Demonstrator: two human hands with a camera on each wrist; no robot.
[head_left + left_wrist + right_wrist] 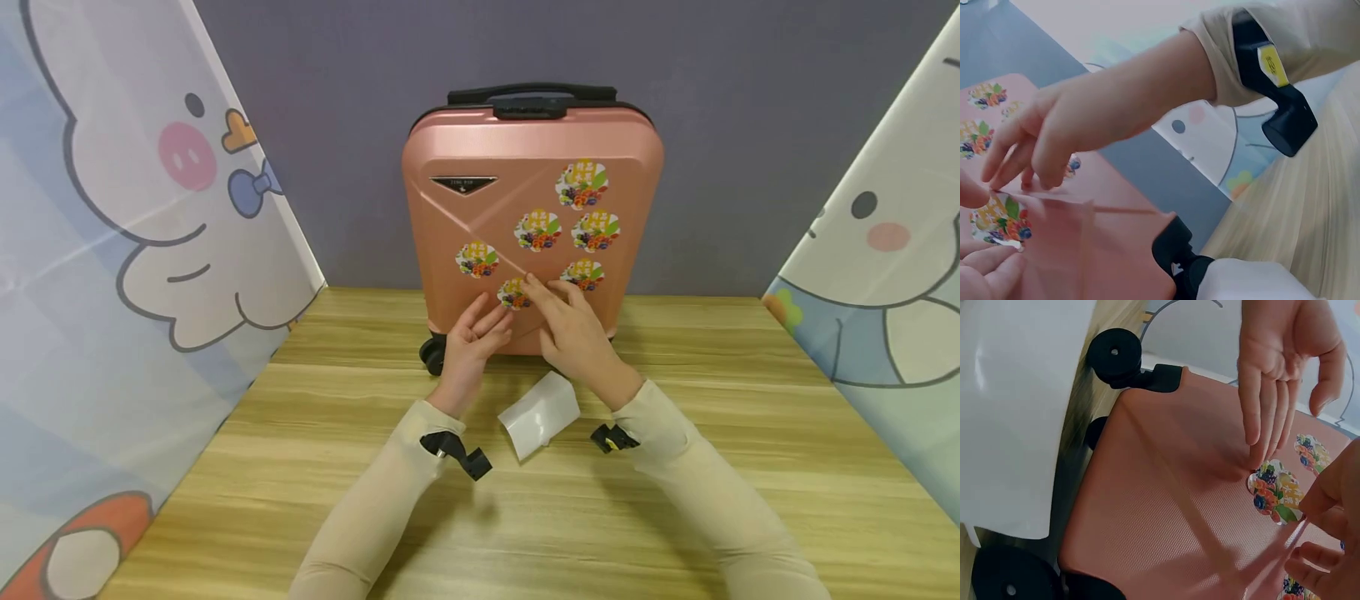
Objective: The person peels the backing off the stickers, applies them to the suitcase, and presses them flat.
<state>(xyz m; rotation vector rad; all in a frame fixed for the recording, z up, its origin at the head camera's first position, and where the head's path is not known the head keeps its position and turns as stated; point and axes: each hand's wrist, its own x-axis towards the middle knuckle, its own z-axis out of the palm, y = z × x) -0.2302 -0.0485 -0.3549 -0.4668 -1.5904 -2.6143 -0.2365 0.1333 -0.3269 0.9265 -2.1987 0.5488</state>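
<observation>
A pink hard-shell suitcase [510, 143] stands upright on the table, bearing several round fruit stickers. Both hands are at the lowest sticker [512, 294], near the suitcase's lower middle. My left hand [468, 357] reaches in from below with fairly straight fingers, their tips at the sticker's lower edge. In the left wrist view, a small white bit of that sticker [1013, 219] stands up beside those fingertips. From the opposite side, my right hand [583, 337] touches the sticker's edge with outstretched, slightly bent fingers. Part of the right hand [1335, 519] covers neighbouring stickers in the right wrist view.
A curled white sheet [542, 414] lies on the wooden table [337, 400] between the forearms. Black wheels [432, 354] show at the suitcase's base, and a black handle [532, 90] tops it. Cartoon-printed panels [135, 167] flank the table, with a grey wall [337, 125] behind.
</observation>
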